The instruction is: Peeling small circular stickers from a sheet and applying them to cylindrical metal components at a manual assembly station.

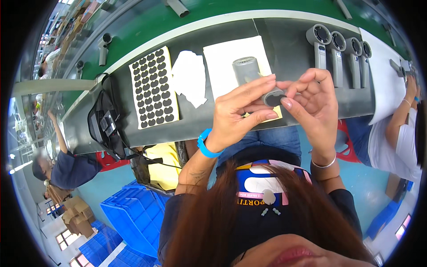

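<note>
One grey part point(273, 98) sits at the paper's point(219, 60) near edge; we see the left hand point(235, 107) curled round it, the right hand point(315, 103) half-open, grip unclear; uneven pressure could make it slip.

The head view looks steeply down and forward from head height. The left hand point(233, 106) and right hand point(314, 100) lie at close range near frame centre; the dark tabletop point(289, 49) extends beyond. The wearer's hair point(204, 218) occupies the nearest foreground. Fisheye coverage reaches a left-side co-worker point(75, 167) and a right-side co-worker point(391, 147), bending straight edges.
</note>
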A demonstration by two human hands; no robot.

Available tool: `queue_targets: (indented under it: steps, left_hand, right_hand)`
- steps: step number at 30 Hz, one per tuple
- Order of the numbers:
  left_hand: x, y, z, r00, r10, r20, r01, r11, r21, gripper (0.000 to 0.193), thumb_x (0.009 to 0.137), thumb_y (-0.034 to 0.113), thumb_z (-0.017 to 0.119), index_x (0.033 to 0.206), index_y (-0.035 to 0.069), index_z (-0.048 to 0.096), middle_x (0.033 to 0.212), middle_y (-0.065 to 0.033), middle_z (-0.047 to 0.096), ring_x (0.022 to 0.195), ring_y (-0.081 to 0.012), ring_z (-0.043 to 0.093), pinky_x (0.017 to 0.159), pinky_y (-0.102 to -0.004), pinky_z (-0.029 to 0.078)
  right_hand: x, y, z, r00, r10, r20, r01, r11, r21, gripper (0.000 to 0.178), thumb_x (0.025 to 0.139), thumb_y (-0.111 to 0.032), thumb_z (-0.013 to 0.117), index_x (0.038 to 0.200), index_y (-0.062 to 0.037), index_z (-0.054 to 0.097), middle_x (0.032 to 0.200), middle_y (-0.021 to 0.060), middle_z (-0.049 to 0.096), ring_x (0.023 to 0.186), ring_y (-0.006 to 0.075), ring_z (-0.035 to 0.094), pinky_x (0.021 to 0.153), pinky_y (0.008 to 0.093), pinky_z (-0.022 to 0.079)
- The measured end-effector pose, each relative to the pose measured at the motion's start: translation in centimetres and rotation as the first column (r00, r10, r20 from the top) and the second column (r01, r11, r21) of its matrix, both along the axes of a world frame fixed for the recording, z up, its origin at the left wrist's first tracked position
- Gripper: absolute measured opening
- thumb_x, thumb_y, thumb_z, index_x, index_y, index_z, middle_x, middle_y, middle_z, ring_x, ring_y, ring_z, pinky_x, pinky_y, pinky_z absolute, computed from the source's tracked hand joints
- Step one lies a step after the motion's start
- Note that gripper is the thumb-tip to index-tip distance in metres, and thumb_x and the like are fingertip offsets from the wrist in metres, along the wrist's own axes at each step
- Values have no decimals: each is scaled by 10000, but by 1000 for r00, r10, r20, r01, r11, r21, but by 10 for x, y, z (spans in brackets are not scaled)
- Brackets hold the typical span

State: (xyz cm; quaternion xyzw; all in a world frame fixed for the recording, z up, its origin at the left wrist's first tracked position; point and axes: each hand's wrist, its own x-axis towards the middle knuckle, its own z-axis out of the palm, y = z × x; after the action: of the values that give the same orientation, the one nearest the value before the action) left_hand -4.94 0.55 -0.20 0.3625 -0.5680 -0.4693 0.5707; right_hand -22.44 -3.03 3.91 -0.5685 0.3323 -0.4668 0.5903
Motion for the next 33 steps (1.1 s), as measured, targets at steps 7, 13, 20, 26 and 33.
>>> queue_targets:
  steps: [7, 13, 20, 26, 33]
  left_hand:
    - [-1, -1, 1, 1000, 0, -15, 0, 1000, -4, 493, 748, -60, 720, 1222, -43, 583, 1299, -236, 528, 944, -200, 641, 724, -267, 579]
    - [-1, -1, 0, 1000, -3, -18, 3, 1000, 3, 477, 767, -31, 718, 1226, -34, 585, 1291, -228, 538, 899, -176, 638, 715, -262, 572]
    - [-1, -1, -2, 999, 7, -32, -7, 1000, -9, 451, 777, -47, 710, 1214, -28, 598, 1289, -193, 553, 834, -142, 642, 728, -259, 573]
    - [-1, -1, -2, 999, 23, -33, -22, 1000, 7, 406, 810, -47, 680, 1208, -15, 607, 1275, -190, 563, 906, -156, 640, 751, -253, 569]
    - [-3, 0, -3, 997, 26, -69, -23, 999, 37, 353, 843, -61, 634, 1192, -15, 617, 1262, -190, 569, 1008, -192, 634, 788, -258, 566]
  right_hand:
    - [-1, -1, 0, 1000, 5, 4, -5, 1000, -2, 381, 807, 105, 634, 1076, -34, 402, 891, 75, 584, 992, 167, 617, 790, 266, 532]
    - [-1, -1, 1, 1000, 7, 10, -7, 1000, 5, 384, 806, 103, 632, 1075, -35, 395, 882, 74, 583, 996, 171, 617, 797, 271, 536]
    - [0, -1, 3, 1000, 5, -3, -5, 1000, 17, 383, 806, 101, 632, 1066, -39, 388, 884, 74, 585, 1000, 167, 618, 799, 270, 539]
    - [0, -2, 3, 1000, 5, -18, -5, 1000, 7, 391, 803, 97, 639, 1063, -44, 383, 881, 70, 587, 996, 166, 622, 790, 271, 538]
    - [0, 0, 5, 1000, -8, -23, 9, 999, 49, 399, 799, 96, 634, 1070, -48, 379, 863, 86, 590, 1014, 188, 605, 815, 261, 508]
